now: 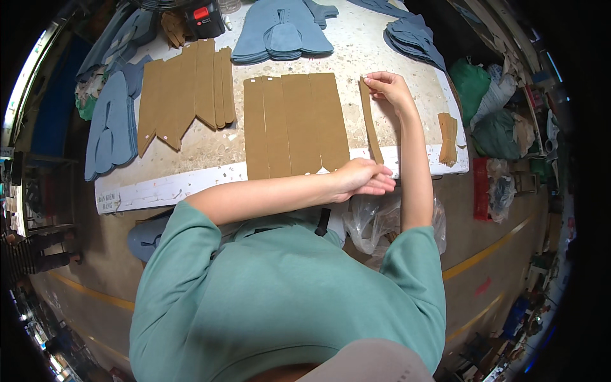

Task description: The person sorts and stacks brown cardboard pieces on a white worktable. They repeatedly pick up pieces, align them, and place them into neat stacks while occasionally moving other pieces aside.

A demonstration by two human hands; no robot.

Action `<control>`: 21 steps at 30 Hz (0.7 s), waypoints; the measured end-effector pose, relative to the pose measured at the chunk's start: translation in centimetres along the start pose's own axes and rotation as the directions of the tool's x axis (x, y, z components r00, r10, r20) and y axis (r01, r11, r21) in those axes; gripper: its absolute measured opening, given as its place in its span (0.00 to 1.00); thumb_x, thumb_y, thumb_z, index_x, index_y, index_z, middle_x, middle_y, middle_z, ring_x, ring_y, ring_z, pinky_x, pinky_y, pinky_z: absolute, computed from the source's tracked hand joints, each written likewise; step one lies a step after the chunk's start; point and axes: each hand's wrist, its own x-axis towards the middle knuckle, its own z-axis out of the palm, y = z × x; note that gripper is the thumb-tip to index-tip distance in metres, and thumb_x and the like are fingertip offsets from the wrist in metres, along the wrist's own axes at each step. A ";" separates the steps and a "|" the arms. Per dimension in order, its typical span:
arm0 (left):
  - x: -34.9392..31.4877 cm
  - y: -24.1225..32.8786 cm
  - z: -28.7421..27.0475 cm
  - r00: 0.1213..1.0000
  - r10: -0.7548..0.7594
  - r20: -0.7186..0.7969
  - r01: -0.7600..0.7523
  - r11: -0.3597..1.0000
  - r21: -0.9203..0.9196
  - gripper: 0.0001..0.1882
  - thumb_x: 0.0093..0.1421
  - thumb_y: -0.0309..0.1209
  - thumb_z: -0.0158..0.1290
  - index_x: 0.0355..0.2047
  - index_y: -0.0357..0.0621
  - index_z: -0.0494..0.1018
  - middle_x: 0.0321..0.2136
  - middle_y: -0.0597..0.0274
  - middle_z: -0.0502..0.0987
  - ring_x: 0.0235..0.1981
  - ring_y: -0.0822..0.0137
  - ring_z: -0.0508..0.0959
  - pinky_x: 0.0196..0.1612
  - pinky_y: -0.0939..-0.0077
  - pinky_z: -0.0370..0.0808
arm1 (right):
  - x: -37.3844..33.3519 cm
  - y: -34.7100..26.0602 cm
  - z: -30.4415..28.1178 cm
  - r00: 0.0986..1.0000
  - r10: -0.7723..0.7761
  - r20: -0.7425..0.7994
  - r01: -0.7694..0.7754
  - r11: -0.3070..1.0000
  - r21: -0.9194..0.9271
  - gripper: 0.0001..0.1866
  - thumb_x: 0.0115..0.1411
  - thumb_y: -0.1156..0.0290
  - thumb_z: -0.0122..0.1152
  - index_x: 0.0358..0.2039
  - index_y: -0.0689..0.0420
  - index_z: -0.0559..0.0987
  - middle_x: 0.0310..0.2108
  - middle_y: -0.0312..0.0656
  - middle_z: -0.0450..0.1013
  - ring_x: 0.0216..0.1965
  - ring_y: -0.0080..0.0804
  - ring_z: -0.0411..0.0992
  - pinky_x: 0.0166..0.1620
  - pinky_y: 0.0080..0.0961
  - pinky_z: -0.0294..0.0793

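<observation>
A narrow brown strip (370, 121) of leather-like material stretches lengthwise over the table between my two hands. Its far end is pinched in the thumb and fingers of my right hand (393, 89). At its near end, by the table's front edge, my left hand (363, 179) closes on it, thumb uppermost, with that tip partly hidden. Just left of the strip lie wide brown panels (305, 121), side by side, with small white stickers at the top. My left forearm crosses in front of them. Farther left sit overlapping brown pieces (184, 89) with pointed lower ends.
A small bundle of brown pieces (449, 140) lies near the table's right edge. Stacked blue-grey cut pieces (280, 28) stand at the back, with more (111, 127) at left. A clear plastic bag (366, 223) hangs below the front edge; a red crate (482, 191) stands right.
</observation>
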 end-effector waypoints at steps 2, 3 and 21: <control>-1.1 0.2 -0.2 0.995 -0.082 0.061 0.079 0.995 0.054 0.17 0.70 0.34 0.40 0.50 0.32 0.68 0.46 0.48 0.77 0.46 0.65 0.79 0.51 0.76 0.78 | -0.1 -0.3 0.3 0.999 -0.037 -0.001 0.037 0.998 -0.045 0.09 0.55 0.71 0.67 0.36 0.59 0.83 0.28 0.35 0.79 0.26 0.18 0.73 0.31 0.15 0.73; -1.6 0.6 -0.4 0.987 -0.120 0.110 0.110 0.990 0.092 0.16 0.70 0.34 0.41 0.49 0.34 0.69 0.44 0.51 0.78 0.44 0.66 0.80 0.49 0.77 0.78 | -0.3 -0.5 0.3 0.999 -0.049 0.000 0.049 0.997 -0.053 0.09 0.55 0.70 0.67 0.37 0.58 0.83 0.27 0.35 0.79 0.26 0.18 0.73 0.31 0.16 0.73; -8.8 4.3 -9.7 0.811 0.584 -0.019 -0.375 0.545 0.750 0.07 0.66 0.28 0.49 0.39 0.38 0.75 0.29 0.64 0.79 0.30 0.78 0.77 0.36 0.81 0.75 | -3.6 -0.8 -2.1 0.906 -0.345 -0.245 0.138 0.789 -0.598 0.07 0.55 0.69 0.63 0.30 0.60 0.81 0.28 0.45 0.77 0.30 0.33 0.76 0.38 0.28 0.74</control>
